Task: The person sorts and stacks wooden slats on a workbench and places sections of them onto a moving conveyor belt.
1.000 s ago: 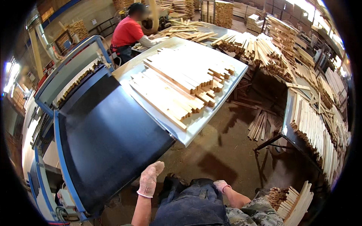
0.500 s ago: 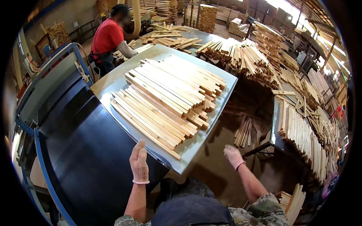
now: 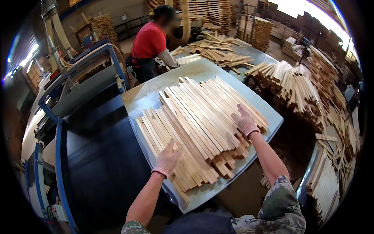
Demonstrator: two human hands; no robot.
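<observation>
On the pale-blue counter (image 3: 142, 99), long pale-wood strips (image 3: 194, 121) seem stiff, singly light; my gloved left grip (image 3: 168, 158) at their eight o'clock and right grip (image 3: 246, 121) at three spread wide; I'd hold outer sides.

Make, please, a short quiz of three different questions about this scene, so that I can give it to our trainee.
1. True or false: the left hand and the right hand are both gloved.

2. Choose one. Which colour does the co-worker wear on the upper body?
A) green
B) red
C) yellow

3. Fill in the missing word: the wooden strips lie on a pale tabletop, and the wide dark surface is on its ____ side, as the wearer sees it.

Key: 1. True. 2. B. 3. left.
</observation>
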